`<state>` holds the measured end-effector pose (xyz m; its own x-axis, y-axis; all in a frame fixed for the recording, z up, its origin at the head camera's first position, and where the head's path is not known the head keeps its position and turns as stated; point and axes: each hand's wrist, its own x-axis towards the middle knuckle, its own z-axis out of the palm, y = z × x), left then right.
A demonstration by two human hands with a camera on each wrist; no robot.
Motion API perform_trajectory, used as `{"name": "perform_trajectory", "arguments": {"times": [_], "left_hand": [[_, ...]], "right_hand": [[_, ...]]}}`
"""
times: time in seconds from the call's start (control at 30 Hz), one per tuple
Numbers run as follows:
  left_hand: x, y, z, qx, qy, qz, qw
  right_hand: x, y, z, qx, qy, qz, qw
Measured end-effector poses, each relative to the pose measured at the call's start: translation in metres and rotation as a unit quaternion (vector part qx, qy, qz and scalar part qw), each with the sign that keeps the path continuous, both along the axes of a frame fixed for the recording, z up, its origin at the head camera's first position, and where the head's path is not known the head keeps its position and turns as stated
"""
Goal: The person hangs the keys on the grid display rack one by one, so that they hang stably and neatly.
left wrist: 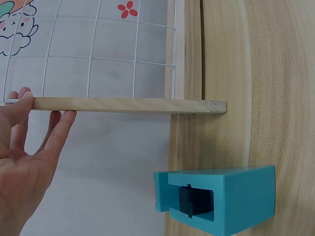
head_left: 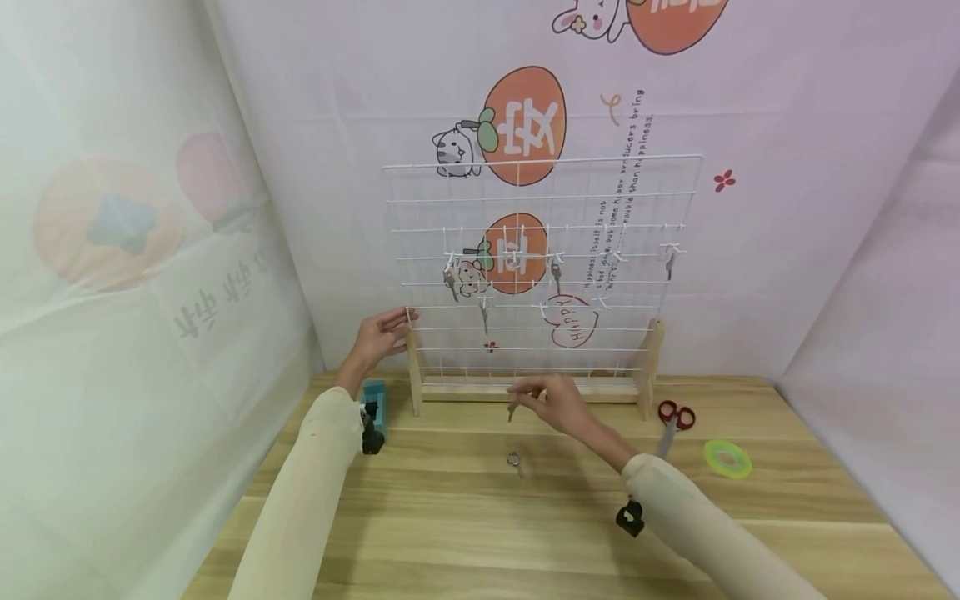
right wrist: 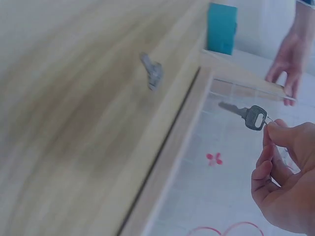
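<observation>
A white wire grid rack stands upright in a wooden frame, with several keys hanging from its white hooks, among them one key at the right. My left hand grips the top of the left wooden post, thumb on one side and fingers on the other. With thumb and fingertips my right hand pinches a small ring, from which a key sticks out. That hand is in front of the rack's bottom bar. Another key lies on the table just nearer to me.
Left of the rack stands a blue box-like holder with a black part in its opening. Red-handled scissors and a yellow-green ring-shaped roll lie on the wooden table at the right. Printed cloth hangs behind.
</observation>
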<state>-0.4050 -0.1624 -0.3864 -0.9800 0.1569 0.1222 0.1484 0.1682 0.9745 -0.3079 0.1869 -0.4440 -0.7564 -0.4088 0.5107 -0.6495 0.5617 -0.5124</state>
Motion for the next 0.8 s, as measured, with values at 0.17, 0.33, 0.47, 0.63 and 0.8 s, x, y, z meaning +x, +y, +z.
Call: {"name": "perform_trajectory", "arguments": {"times": [0.17, 0.33, 0.47, 0.63, 0.8], "left_hand": [[0.002, 0.000, 0.001, 0.000, -0.004, 0.002, 1.0000], [0.004, 0.000, 0.001, 0.005, -0.007, 0.002, 1.0000], [0.005, 0.001, 0.002, 0.006, -0.012, 0.001, 0.9999], [0.002, 0.000, 0.001, 0.017, -0.020, -0.005, 0.9996], [0.001, 0.000, 0.001, 0.023, -0.023, -0.009, 0.9994]], "right_hand": [[-0.001, 0.008, 0.021, -0.011, -0.008, -0.013, 1.000], [-0.004, 0.015, 0.043, -0.014, 0.000, -0.029, 0.999], [-0.006, 0.021, 0.061, -0.027, 0.017, -0.042, 0.999], [-0.009, 0.028, 0.080, -0.047, 0.035, -0.057, 0.997], [-0.015, 0.033, 0.094, -0.058, 0.058, -0.073, 0.994]]}}
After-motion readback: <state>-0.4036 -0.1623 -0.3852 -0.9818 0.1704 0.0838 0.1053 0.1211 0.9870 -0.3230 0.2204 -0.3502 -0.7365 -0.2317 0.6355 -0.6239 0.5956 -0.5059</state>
